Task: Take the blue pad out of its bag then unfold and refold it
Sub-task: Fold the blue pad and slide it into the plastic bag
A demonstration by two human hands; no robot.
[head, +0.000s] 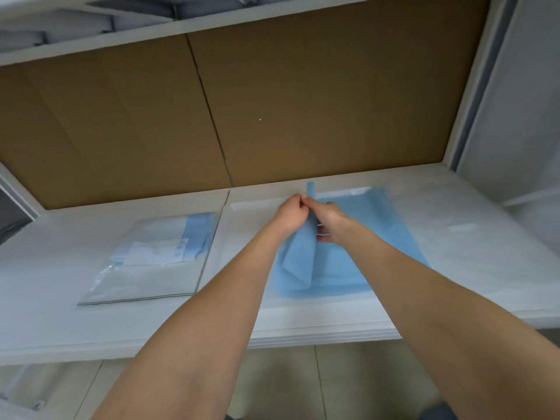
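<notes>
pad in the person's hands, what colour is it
The pad is plain light blue, with no pattern, best seen in the head view.

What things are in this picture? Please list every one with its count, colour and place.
thin blue fabric pad: one, light blue, partly unfolded on the shelf, one fold lifted
clear plastic bag: one, transparent, blue and white contents, flat, left of the pad
white shelf board: one, white, under both
brown cardboard panel: one with a seam, brown, behind the shelf
grey folded items: count unclear, grey, upper shelf, top left
tiled floor: one, beige, below
left hand: one, pinches the lifted fold
right hand: one, grips the same fold
</notes>
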